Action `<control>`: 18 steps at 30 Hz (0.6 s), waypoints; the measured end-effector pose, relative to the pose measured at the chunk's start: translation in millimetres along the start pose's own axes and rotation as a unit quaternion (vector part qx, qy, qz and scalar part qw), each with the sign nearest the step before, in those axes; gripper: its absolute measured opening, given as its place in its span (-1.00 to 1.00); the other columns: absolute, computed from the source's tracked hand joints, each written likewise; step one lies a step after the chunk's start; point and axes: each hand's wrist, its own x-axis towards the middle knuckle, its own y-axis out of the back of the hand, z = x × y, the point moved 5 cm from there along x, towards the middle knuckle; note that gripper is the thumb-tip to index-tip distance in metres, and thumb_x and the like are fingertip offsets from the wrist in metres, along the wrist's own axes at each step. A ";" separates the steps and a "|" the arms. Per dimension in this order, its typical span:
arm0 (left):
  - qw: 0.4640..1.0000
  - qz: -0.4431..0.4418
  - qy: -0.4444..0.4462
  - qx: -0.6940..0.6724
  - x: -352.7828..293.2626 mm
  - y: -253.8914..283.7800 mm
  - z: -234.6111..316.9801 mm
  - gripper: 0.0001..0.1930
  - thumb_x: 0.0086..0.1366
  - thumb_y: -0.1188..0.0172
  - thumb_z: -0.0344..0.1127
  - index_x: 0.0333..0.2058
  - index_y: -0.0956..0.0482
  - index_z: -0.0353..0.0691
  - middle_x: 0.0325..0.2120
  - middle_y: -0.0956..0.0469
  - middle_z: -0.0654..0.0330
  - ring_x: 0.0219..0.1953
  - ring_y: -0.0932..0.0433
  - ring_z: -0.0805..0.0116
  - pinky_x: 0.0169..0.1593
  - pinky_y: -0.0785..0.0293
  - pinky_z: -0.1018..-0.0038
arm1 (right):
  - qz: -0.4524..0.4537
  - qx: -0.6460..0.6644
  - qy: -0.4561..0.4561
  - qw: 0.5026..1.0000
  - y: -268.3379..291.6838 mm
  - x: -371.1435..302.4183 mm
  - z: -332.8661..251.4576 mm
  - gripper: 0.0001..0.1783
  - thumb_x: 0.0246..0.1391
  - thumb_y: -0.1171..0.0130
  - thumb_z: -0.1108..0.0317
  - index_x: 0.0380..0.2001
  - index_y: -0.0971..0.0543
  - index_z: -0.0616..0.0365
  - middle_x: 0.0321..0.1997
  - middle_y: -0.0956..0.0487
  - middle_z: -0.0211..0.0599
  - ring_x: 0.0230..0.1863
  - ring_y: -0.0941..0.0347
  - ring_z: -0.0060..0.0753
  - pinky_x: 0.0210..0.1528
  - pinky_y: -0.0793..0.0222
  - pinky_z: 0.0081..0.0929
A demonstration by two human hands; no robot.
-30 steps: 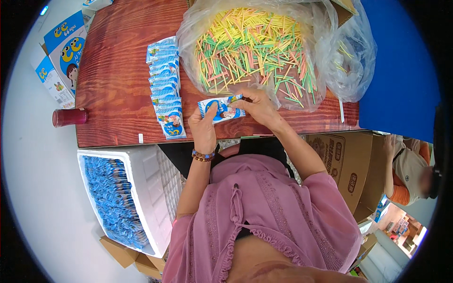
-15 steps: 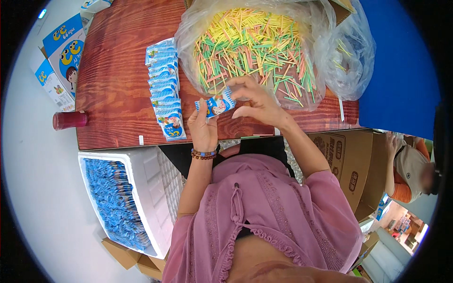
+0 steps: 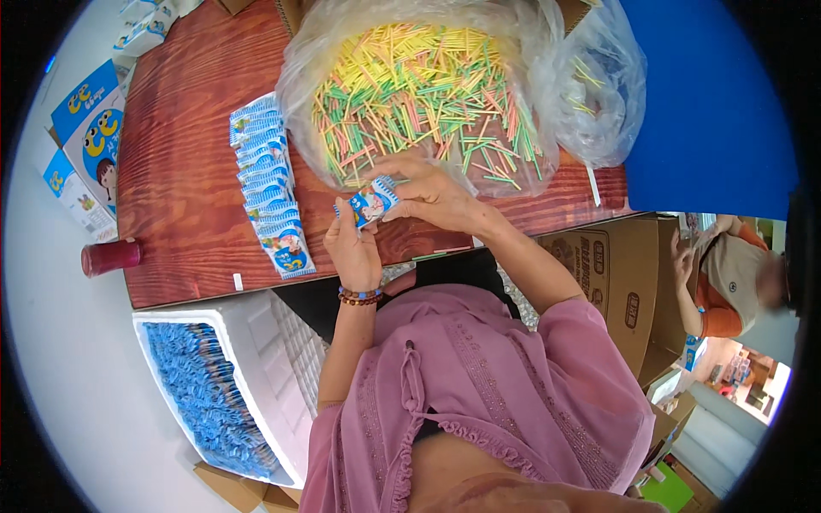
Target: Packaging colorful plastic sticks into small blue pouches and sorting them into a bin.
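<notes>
A small blue-and-white packet (image 3: 368,203) is held up over the near side of the table. My left hand (image 3: 352,252) pinches its lower left end between thumb and fingers, a beaded bracelet on the wrist. At the packet's other end, my right hand (image 3: 432,198) closes its thumb and fingers on the edge. To the left lies a column of overlapping packets (image 3: 269,184) of the same kind. Thin yellow, green and pink sticks (image 3: 419,94) fill a wide clear plastic bag (image 3: 299,85) just beyond my hands.
A white foam box (image 3: 274,359) packed with blue packets stands below the table's left edge. A red-lidded jar (image 3: 111,256) sits at the table corner. Printed cartons (image 3: 90,128) stand far left; a brown carton (image 3: 599,291) is at right, near another person (image 3: 727,282).
My right hand's fingers have come in from apart onto the packet's right end. The whole view has shifted, moving the table leftward in the picture. The other person's arm has moved.
</notes>
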 end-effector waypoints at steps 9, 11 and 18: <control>0.999 0.016 -0.047 0.001 -2.9 14.2 6.6 -0.75 0.39 -0.05 -0.23 -0.40 -0.59 -0.25 -0.45 -0.61 0.26 -0.45 -0.52 0.58 -0.40 -0.35 0.61 | 0.185 -0.200 -0.191 0.943 85.8 -28.9 44.7 -0.85 0.06 -0.16 0.39 -0.36 -0.62 0.24 -0.35 -0.59 -0.20 -0.29 -0.51 -0.30 -0.23 -0.36 -0.42; 0.998 0.016 -0.055 -0.002 -4.7 16.9 6.8 -0.75 0.39 -0.05 -0.24 -0.39 -0.58 -0.25 -0.45 -0.61 0.26 -0.45 -0.53 0.57 -0.39 -0.36 0.61 | 0.196 -0.225 -0.202 0.933 89.7 -25.0 53.8 -0.84 0.04 -0.18 0.36 -0.38 -0.62 0.25 -0.38 -0.58 -0.20 -0.31 -0.50 -0.28 -0.25 -0.35 -0.43; 0.999 0.016 -0.044 -0.027 -5.2 24.5 8.5 -0.76 0.39 -0.06 -0.25 -0.37 -0.57 -0.27 -0.41 -0.61 0.25 -0.40 -0.56 0.54 -0.35 -0.41 0.59 | 0.172 -0.339 -0.189 0.906 72.5 1.7 61.4 -0.80 0.00 -0.22 0.28 -0.38 -0.62 0.20 -0.44 -0.58 -0.23 -0.36 -0.50 -0.22 -0.22 -0.34 -0.36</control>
